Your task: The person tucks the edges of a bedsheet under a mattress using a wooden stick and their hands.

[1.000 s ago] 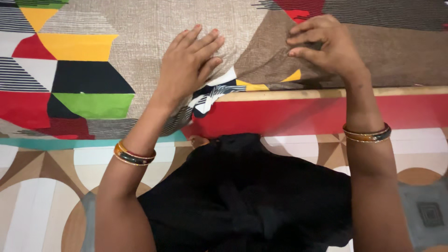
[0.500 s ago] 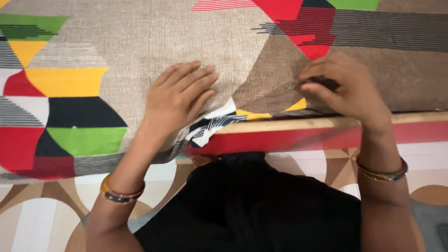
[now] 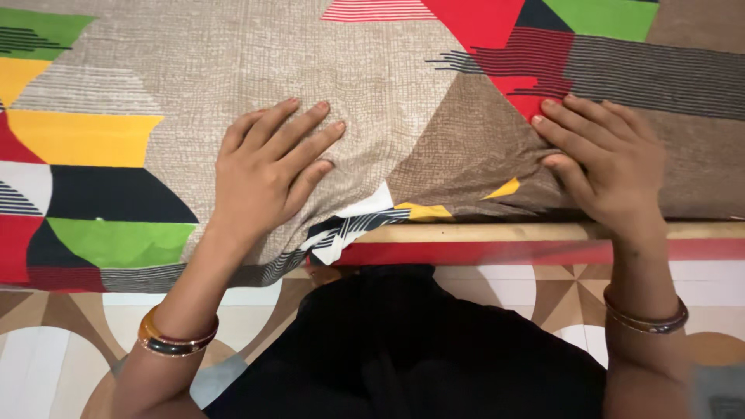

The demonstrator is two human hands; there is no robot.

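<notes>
I see the patterned bedsheet (image 3: 233, 70) spread over the bed, filling the upper part of my view, its long run going left to right along the bed's wooden edge (image 3: 497, 231). It is mostly beige and brown, with red, yellow, green, black and striped shapes. On the left it hangs down past the edge; in the middle a corner is bunched and turned up, showing black-and-white stripes and a bit of yellow just above the wood.

My left hand (image 3: 264, 171) lies flat and open on the beige part, palm down, fingers (image 3: 306, 128) spread and pointing up and to the right, just left of the bunched corner. It holds nothing, only pressing on the cloth. The forearm slants down to the left, with bangles (image 3: 177, 337) at the wrist.

My right hand (image 3: 609, 167) is also open, palm down on the brown part near the edge, fingers pointing up and to the left toward a red patch, the cloth wrinkling under the thumb. Its forearm drops straight down, with a bangle (image 3: 646, 320) on it.

Below the wood runs a red band (image 3: 481, 252), then a tiled floor (image 3: 46, 349) with round and angled shapes. Black clothing (image 3: 403, 341) fills the bottom centre.
</notes>
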